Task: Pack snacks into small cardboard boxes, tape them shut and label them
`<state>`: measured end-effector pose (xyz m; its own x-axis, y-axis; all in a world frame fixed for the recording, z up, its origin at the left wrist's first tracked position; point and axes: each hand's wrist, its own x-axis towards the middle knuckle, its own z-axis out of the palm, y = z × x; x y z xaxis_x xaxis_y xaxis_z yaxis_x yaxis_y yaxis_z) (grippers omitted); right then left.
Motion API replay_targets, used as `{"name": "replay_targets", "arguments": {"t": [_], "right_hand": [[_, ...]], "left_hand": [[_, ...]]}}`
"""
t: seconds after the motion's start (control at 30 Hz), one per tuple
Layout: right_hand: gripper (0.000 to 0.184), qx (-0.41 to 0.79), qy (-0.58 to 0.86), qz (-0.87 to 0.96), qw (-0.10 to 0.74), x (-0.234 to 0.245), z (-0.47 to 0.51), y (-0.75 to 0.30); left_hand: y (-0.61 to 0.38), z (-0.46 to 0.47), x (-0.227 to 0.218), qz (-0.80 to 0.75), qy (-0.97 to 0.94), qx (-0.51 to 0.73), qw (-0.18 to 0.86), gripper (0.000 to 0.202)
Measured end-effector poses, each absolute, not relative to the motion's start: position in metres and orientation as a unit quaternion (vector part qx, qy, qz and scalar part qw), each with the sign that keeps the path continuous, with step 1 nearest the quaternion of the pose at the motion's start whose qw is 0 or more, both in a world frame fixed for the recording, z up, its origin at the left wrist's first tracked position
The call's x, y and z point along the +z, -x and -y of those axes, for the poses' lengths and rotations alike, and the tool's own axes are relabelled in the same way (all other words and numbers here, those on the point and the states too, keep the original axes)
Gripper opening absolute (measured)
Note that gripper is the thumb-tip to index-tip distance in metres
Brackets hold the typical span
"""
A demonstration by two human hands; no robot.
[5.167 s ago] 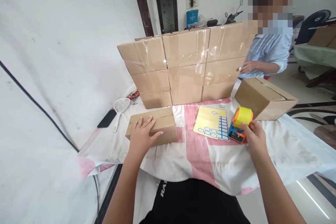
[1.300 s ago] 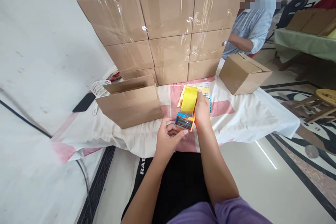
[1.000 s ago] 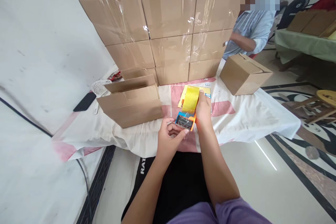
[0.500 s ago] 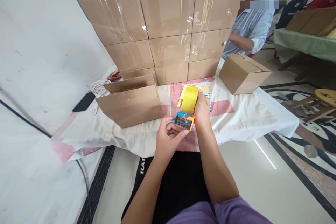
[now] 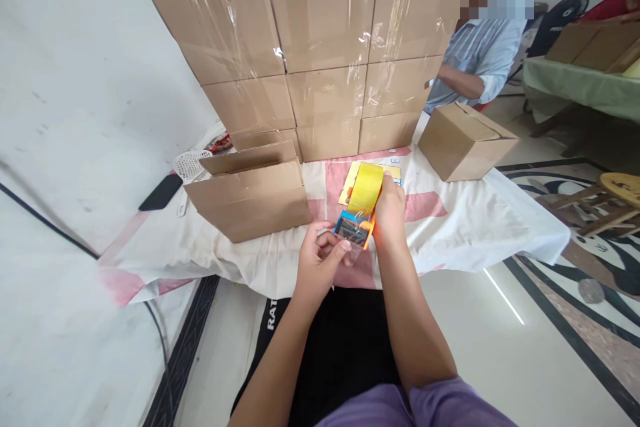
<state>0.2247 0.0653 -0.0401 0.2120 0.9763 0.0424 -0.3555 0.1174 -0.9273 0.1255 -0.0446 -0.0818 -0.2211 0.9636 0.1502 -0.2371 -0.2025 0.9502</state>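
Note:
My right hand (image 5: 391,208) is wrapped round a tape dispenser (image 5: 352,227) with a blue and orange frame, held above the front of the table. A roll of yellow-looking packing tape (image 5: 366,188) sits on it. At the dispenser's front, my left hand (image 5: 321,253) has its fingers curled and its thumb pressed on a clear, loose end of the tape; the exact grip is partly hidden. Just left of the hands stands a cardboard box (image 5: 250,203) with its flaps up. Behind the dispenser lies a yellow printed sheet or booklet (image 5: 346,192), partly covered.
Taped cardboard boxes (image 5: 327,27) form a wall across the table's back. Another box (image 5: 463,147) rests at the right on the white and pink tablecloth (image 5: 520,213). A white perforated basket (image 5: 190,165) and a dark flat object (image 5: 160,192) lie left. A person (image 5: 480,67) is behind; a wooden stool (image 5: 623,185) stands right.
The dispenser and my right hand have shifted slightly to the right. My left thumb has drawn a little away from the dispenser, with clear tape showing beside it.

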Motion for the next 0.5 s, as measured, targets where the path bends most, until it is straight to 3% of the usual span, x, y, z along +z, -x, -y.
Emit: {"name": "replay_targets", "arguments": {"t": [0.5], "right_hand": [[0.042, 0.558, 0.411, 0.326, 0.643, -0.0406, -0.0657, -0.225]], "left_hand": [[-0.1253, 0.044, -0.0861, -0.408, -0.42, 0.647, 0.489, 0.05]]}}
